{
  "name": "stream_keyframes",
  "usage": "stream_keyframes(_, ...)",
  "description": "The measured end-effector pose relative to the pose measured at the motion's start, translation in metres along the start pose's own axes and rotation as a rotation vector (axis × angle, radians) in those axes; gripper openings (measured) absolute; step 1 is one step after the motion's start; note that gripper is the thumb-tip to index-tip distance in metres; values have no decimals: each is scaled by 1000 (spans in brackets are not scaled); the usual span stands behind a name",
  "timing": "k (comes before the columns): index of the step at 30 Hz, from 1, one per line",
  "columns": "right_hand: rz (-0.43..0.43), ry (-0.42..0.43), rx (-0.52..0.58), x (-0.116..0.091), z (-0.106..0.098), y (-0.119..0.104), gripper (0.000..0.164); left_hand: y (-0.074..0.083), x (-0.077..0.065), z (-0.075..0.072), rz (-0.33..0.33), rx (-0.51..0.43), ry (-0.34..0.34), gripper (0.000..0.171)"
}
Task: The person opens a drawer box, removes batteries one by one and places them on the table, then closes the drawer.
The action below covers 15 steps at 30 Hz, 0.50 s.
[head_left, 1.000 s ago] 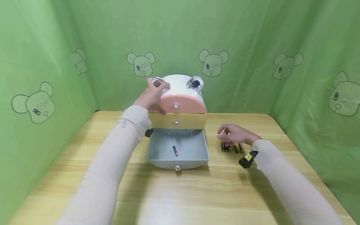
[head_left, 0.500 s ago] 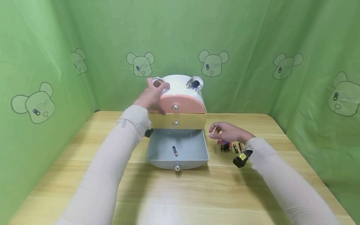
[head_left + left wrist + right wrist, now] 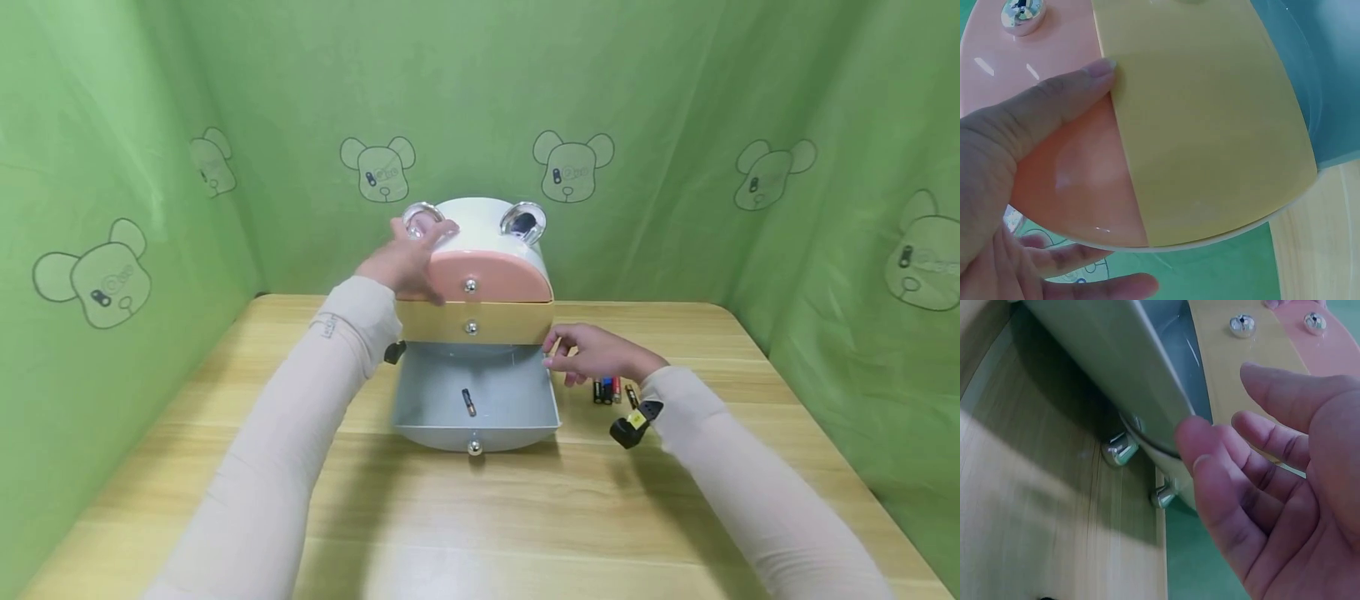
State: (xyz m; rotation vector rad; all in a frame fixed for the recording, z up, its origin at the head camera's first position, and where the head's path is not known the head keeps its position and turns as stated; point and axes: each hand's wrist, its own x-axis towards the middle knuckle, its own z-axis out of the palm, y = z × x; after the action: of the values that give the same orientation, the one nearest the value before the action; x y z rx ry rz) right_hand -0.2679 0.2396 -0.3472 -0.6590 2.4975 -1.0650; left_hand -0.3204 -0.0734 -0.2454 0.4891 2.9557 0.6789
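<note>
A small drawer cabinet (image 3: 480,223) with a white rounded top and two silver ears stands at the back. Its grey-blue bottom drawer (image 3: 517,387) is pulled out, and one battery (image 3: 468,402) lies inside. My left hand (image 3: 405,262) rests on the cabinet's upper left side. In the left wrist view its straight thumb (image 3: 1066,94) presses the pink drawer front (image 3: 1085,169), the other fingers spread past the edge. My right hand (image 3: 600,354), fingers loosely bent and holding nothing, is at the pulled-out drawer's right edge; whether it touches is unclear.
Several batteries (image 3: 607,390) lie on the wooden table (image 3: 465,525) right of the drawer, partly hidden by the right wrist. The yellow middle drawer (image 3: 510,323) is closed. Green curtains (image 3: 660,167) with bear prints enclose the table.
My right hand has moved left, from above the loose batteries to the pulled-out drawer's right edge. My left hand stays on the cabinet, and the battery in the drawer lies as before.
</note>
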Motion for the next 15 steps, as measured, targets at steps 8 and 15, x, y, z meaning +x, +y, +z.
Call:
stream_keyframes(8,-23,-18,9,5,3,-10,27,-2,1,-3,5,-88,-77,127)
stream_keyframes(15,-29,-38,-1,9,9,-17,29,-2,4,0,4,-90,-79,127)
